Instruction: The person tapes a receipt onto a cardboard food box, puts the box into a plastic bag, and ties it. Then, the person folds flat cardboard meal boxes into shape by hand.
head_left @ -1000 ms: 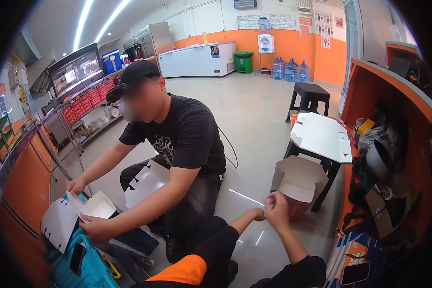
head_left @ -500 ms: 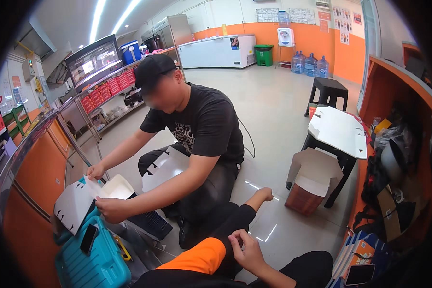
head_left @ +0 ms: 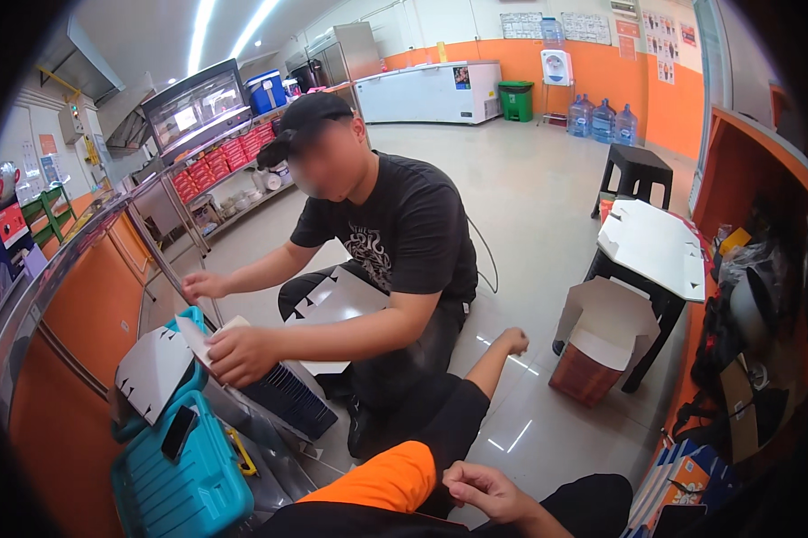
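My left hand (head_left: pixel 512 342) is a closed fist at the end of my outstretched arm, low over the tiled floor, with nothing seen in it. My right hand (head_left: pixel 487 489) rests on my dark trouser leg, fingers loose and holding nothing. Facing me crouches a co-worker (head_left: pixel 395 242) in a black cap and black T-shirt. One of the co-worker's hands (head_left: pixel 241 354) grips a flat white cardboard blank (head_left: pixel 153 369) above a teal plastic crate (head_left: pixel 193 489). The co-worker's other hand (head_left: pixel 202 285) reaches toward the counter. Another white blank (head_left: pixel 337 300) lies across the co-worker's lap.
A dark phone (head_left: pixel 178 432) lies on the crate beside a black ribbed tray (head_left: pixel 287 399). An open cardboard box (head_left: pixel 601 345) stands by a black stool topped with white blanks (head_left: pixel 655 247). An orange counter (head_left: pixel 81 314) runs along the left; bags pile at the right (head_left: pixel 745 332).
My two hands were together in front of me; now the right has dropped to my leg and the left stays stretched out. The view has shifted closer to the co-worker.
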